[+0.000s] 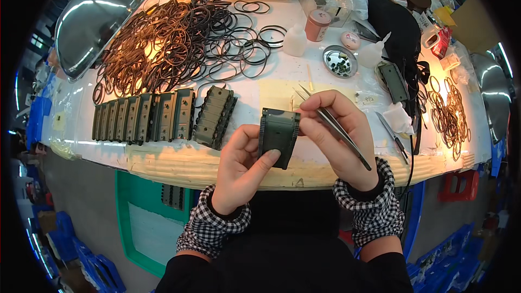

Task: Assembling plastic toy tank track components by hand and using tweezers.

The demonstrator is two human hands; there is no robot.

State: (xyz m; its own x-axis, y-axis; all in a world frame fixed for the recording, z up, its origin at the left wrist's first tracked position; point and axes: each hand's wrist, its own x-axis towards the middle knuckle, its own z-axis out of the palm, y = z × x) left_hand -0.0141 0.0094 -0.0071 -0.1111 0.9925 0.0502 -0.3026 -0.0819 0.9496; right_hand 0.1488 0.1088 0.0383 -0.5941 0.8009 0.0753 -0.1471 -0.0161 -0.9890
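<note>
Above the near edge of the table, my left hand (241, 167) grips a dark green tracked model hull (279, 130), which looks like a toy tank chassis, with the thumb on its lower face. A ribbed black track runs along its sides. My right hand (353, 144) holds metal tweezers (341, 128) slantwise, points toward the far side. Its thumb and forefinger pinch at the hull's upper right corner; any small piece there is hidden. To the left stands another tracked hull (214, 118), beside a row of several similar green hulls (144, 118).
Behind lies a tangled heap of dark rubber loops (163, 43). A round dish (340, 61) holds small green parts, near white squeeze bottles (294, 40) and a pink tin (317, 24). At right are a knife (393, 137) and more loops (450, 116). A green tray (124, 211) sits below.
</note>
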